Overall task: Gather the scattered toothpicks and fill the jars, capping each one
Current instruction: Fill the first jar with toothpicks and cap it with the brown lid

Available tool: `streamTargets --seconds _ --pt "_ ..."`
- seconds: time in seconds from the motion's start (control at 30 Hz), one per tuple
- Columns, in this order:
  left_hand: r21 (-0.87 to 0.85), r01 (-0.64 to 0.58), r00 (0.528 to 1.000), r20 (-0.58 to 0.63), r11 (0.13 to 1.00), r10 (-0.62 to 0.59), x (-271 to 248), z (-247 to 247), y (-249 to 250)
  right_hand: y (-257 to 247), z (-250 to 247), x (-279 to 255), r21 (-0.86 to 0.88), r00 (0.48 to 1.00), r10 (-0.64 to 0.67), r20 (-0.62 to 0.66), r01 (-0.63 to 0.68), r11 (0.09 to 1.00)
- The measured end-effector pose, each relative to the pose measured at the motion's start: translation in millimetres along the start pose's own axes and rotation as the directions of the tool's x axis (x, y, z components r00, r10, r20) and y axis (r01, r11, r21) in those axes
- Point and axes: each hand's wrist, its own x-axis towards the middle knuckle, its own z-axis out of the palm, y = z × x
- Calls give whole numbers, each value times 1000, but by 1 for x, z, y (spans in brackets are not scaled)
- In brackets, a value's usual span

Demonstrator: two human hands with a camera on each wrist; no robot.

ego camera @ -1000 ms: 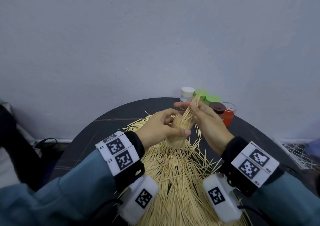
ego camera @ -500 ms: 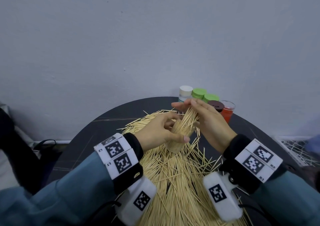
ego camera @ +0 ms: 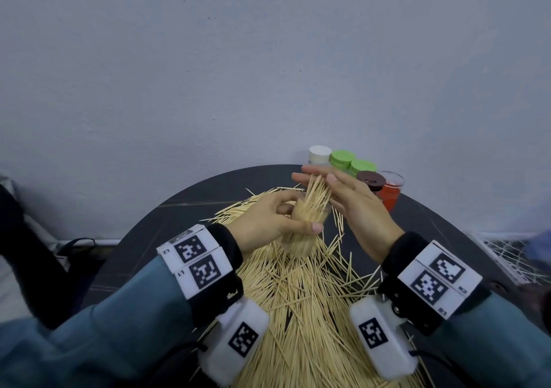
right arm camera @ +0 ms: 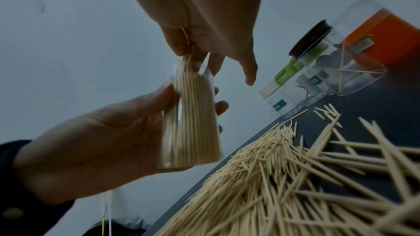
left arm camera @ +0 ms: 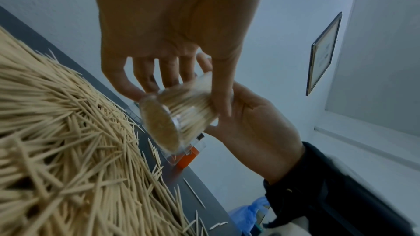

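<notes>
The left hand (ego camera: 268, 220) is raised above the dark round table (ego camera: 143, 238), its fingers and thumb wrapped round a clear jar (ego camera: 301, 232) packed with toothpicks; the thumb lies across the near side of the jar and the jar leans away from the person, its mouth tilted up toward the wall. The right hand (ego camera: 354, 206) comes in from the right with its fingers nearly straight and laid along a sheaf of toothpicks (ego camera: 317, 192) that sticks out of the jar's mouth; in the right wrist view some fingers seem to close on the tips of these sticks just above the rim, though the blur keeps me from telling whether it pinches them or only presses. Both wrists wear white blocks with black-and-white markers. Below the hands, a broad loose heap of toothpicks (ego camera: 301, 313) covers the middle of the table and runs toward the near edge, with stray sticks lying off to the right. At the far edge, just behind the right hand, stands a row of jars: one with a white cap (ego camera: 320, 152), two with green caps (ego camera: 343, 158), one with a brown cap (ego camera: 370, 179), and an orange-red container (ego camera: 392, 192) with a clear top. The right hand's fingers partly hide the brown-capped one.
</notes>
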Motion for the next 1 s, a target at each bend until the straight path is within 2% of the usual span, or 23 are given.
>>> streamTargets --seconds 0.1,0.2,0.37,0.43,0.57,0.63,0.73,0.8,1.0 --pt "15 -6 998 67 1000 5 -1 4 0 4 3 0 19 999 23 36 -24 1000" --pt "-44 -21 1000 6 999 22 0 1 0 2 2 2 -8 1000 8 20 -8 1000" --pt "-85 -3 1000 15 996 4 0 -5 3 1 0 1 -197 998 61 17 -57 979" --pt "-82 -2 999 32 997 5 -1 -3 4 1 0 0 -218 995 97 36 -86 972" --pt "-101 -5 999 37 995 9 -1 -1 6 -2 -1 -1 -183 999 24 -31 -29 983" --pt "-99 -2 999 33 995 5 -1 -2 5 -4 -2 -1 -188 1000 2 -13 -4 982" --pt "-95 8 1000 19 995 -6 -1 -3 4 -4 -2 -2 -268 996 38 87 -13 963" --pt "-95 11 1000 -3 995 -11 -1 -3 3 -3 -1 -2 -312 992 72 105 -36 949" --pt "-87 -12 998 -65 996 6 1 -6 3 -5 -2 -3 -309 999 34 41 -20 951"
